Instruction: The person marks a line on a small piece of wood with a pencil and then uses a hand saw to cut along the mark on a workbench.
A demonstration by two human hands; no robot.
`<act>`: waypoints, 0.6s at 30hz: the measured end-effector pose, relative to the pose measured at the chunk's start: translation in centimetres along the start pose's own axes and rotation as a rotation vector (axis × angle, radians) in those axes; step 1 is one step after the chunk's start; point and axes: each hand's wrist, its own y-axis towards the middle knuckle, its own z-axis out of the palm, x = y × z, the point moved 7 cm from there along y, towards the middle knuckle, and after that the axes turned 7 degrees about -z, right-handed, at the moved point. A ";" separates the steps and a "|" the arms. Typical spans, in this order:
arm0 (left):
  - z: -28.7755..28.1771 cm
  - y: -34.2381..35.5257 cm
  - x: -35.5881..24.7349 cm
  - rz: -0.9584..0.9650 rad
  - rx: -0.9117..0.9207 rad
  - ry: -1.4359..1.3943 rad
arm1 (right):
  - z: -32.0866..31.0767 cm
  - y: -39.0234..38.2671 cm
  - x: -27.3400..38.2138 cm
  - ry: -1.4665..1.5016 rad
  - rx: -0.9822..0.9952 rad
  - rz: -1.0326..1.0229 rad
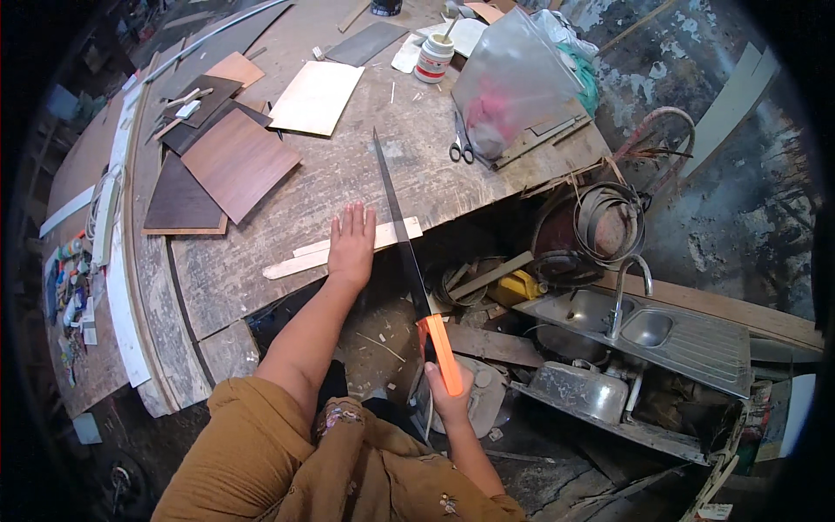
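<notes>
So, left hand (351, 252) on wood (304, 260), right (450, 404) gripping saw (410, 265)

Scuffed wooden workbench (335, 178), dark littered floor (376, 341), steel sink (709, 350) with curved tap (617, 311), mottled grey surface (731, 204) at right

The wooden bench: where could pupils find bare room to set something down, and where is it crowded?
Bare patches: between the brown panel, pale panel, left hand and saw blade; between saw blade and scissors. Crowded: around the plastic bag and jar; left, among overlapping dark panels.
</notes>
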 end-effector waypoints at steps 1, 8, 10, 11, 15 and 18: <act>0.0 0.0 -0.2 0.008 0.003 0.005 | -0.3 -0.1 0.0 -0.006 -0.001 -0.007; 0.1 0.1 -0.1 0.002 -0.011 0.007 | -0.4 1.2 0.8 -0.058 0.000 -0.060; 0.1 0.1 0.0 0.000 -0.010 0.006 | -0.2 1.6 0.8 -0.056 0.011 -0.063; 0.1 0.1 0.2 0.000 -0.011 0.007 | 0.0 1.7 0.7 -0.025 0.012 -0.042; -0.1 0.2 -0.2 0.000 0.029 -0.009 | 0.0 1.5 0.2 -0.064 0.004 -0.081; -0.1 0.1 -0.1 0.001 0.044 -0.006 | 0.3 1.5 0.1 -0.031 0.012 -0.088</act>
